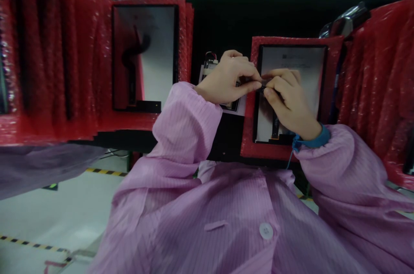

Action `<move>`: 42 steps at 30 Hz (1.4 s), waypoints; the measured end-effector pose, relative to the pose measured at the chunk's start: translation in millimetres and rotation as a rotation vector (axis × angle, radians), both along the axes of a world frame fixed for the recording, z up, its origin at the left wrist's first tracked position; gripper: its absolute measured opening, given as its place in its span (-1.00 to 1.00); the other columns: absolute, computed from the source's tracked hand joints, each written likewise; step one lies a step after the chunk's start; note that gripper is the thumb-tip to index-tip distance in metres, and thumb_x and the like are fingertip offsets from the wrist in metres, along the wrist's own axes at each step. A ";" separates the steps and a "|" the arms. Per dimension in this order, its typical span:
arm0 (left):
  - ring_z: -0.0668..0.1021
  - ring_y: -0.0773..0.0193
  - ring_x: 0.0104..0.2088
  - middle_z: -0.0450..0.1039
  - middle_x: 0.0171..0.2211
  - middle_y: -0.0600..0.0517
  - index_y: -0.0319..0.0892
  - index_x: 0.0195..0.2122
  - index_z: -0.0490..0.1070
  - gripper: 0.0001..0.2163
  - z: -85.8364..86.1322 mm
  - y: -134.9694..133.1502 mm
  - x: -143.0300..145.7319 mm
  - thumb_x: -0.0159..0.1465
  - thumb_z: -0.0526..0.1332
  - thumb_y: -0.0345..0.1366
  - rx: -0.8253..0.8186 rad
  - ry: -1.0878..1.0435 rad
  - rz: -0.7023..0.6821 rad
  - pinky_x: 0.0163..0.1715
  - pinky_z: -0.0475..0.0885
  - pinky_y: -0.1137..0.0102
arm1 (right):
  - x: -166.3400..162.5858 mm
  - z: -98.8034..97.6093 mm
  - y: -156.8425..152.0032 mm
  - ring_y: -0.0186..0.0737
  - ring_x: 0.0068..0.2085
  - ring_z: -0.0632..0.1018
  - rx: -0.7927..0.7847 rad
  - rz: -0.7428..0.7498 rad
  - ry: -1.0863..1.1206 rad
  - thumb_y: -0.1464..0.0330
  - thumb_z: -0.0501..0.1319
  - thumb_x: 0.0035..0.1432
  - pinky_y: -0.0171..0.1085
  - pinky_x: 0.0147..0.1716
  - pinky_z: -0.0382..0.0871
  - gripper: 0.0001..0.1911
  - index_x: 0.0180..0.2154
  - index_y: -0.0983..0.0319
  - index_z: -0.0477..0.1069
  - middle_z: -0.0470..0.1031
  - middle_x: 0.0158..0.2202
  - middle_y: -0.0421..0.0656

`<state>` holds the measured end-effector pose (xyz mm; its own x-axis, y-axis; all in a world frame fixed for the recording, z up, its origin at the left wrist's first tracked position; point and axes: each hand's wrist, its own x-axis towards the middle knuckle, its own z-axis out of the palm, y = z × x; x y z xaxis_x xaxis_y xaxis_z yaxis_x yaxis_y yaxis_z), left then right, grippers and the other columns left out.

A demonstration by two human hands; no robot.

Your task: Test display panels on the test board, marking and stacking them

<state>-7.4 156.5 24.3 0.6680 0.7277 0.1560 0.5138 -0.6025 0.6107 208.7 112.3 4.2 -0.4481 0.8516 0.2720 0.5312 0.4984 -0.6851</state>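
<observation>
My left hand [228,78] and my right hand [287,97] meet fingertip to fingertip over the left edge of a display panel [310,71] that lies on a red bubble-wrap sheet [255,144]. Both hands are pinched shut on a small dark thing between them, too small to name. A dark flex strip on the panel runs under my right hand. Beneath my left hand a small circuit board with wires [209,65] shows. A blue wrist strap [315,140] circles my right wrist. Both arms wear pink striped sleeves.
A second display panel [145,56] lies on red bubble wrap at the left. Stacks of red bubble-wrap bags [48,63] stand at far left, and more stacked bags [381,76] at far right. A metal tool [346,20] sits at back right. Floor with yellow-black tape [103,172] shows below.
</observation>
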 end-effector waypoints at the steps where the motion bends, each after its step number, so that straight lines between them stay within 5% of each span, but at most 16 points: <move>1: 0.54 0.19 -0.28 0.51 -0.41 0.07 -0.07 -0.26 0.52 -0.88 0.3 -0.3 0.3 0.36 0.21 -0.22 0.008 -0.010 0.002 0.21 0.27 -0.08 | 0.0 -0.2 0.1 -0.02 0.09 0.44 0.005 -0.002 0.001 0.10 -0.01 0.43 0.15 0.19 0.27 -0.66 -0.27 0.13 0.36 0.50 0.00 -0.08; 13: 0.56 0.18 -0.25 0.53 -0.38 0.10 -0.01 -0.34 0.48 -0.92 -1.0 -3.3 6.1 0.29 0.24 -0.22 -0.006 0.025 0.080 0.34 0.12 -0.10 | -0.9 -2.9 0.1 -0.05 0.06 0.45 0.042 -0.003 -0.009 0.12 -0.01 0.44 0.10 0.15 0.31 -0.68 -0.26 0.15 0.34 0.49 -0.01 -0.08; 17: 0.56 0.12 -0.07 0.57 -0.21 0.00 -0.05 -0.27 0.48 -0.87 7.9 -4.9 4.3 0.36 0.20 -0.17 0.145 -0.071 0.113 0.33 0.12 -0.11 | -2.1 -1.5 -0.5 -0.06 0.05 0.46 0.031 -0.011 0.016 0.09 -0.03 0.45 0.09 0.14 0.31 -0.65 -0.26 0.16 0.33 0.50 -0.02 -0.08; 20: 0.54 0.14 -0.04 0.54 -0.14 -0.06 -0.07 -0.22 0.44 -0.81 17.0 -20.2 0.1 0.46 0.08 -0.19 0.324 -0.279 0.352 0.09 0.39 0.10 | -3.0 1.2 -2.2 -0.10 0.03 0.48 0.017 -0.042 0.083 0.07 -0.09 0.47 0.06 0.12 0.32 -0.61 -0.22 0.15 0.33 0.50 -0.06 -0.08; 23: 0.54 0.19 -0.23 0.51 -0.27 -0.02 -0.08 -0.22 0.39 -0.75 13.5 -52.3 -3.4 0.51 -0.05 -0.24 0.367 -0.193 0.691 -0.16 0.45 0.23 | -1.9 4.3 -3.5 -0.11 0.02 0.49 0.044 -0.143 0.157 0.05 -0.13 0.48 0.04 0.10 0.33 -0.59 -0.11 0.14 0.35 0.49 -0.07 -0.08; 27: 0.58 0.13 -0.21 0.56 -0.21 -0.09 -0.16 0.07 0.42 -0.72 -11.2 -94.4 -4.1 0.47 -0.01 -0.26 0.249 0.218 0.558 -0.16 0.46 0.25 | 4.8 9.8 -3.2 -0.11 -0.01 0.48 0.083 -0.288 0.183 0.05 -0.11 0.48 0.00 0.08 0.32 -0.59 -0.07 0.13 0.38 0.49 -0.09 -0.08; 31: 0.59 0.06 -0.24 0.53 -0.23 -0.11 -0.14 0.29 0.35 -0.57 -26.5 -107.7 -1.3 0.47 0.03 -0.14 0.172 0.479 0.514 -0.22 0.46 0.23 | 12.3 16.1 -1.7 -0.10 -0.03 0.48 0.104 -0.358 0.188 0.06 -0.11 0.48 0.00 0.07 0.32 -0.58 -0.10 0.12 0.42 0.50 -0.12 -0.08; 42: 0.59 0.03 -0.20 0.56 -0.20 -0.14 -0.08 0.31 0.36 -0.53 -27.2 -106.4 1.6 0.49 -0.02 -0.05 0.262 0.624 0.469 -0.28 0.39 0.22 | 28.6 24.4 -22.6 -0.09 -0.07 0.52 0.162 -0.532 0.356 0.09 -0.10 0.47 0.02 0.03 0.36 -0.56 -0.12 0.18 0.45 0.53 -0.11 -0.05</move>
<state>-5.8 50.1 -2.8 0.3237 0.9442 0.0599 0.9460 -0.3243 -0.0013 237.4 89.7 28.6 0.1639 0.8678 0.4691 0.4884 0.3418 -0.8029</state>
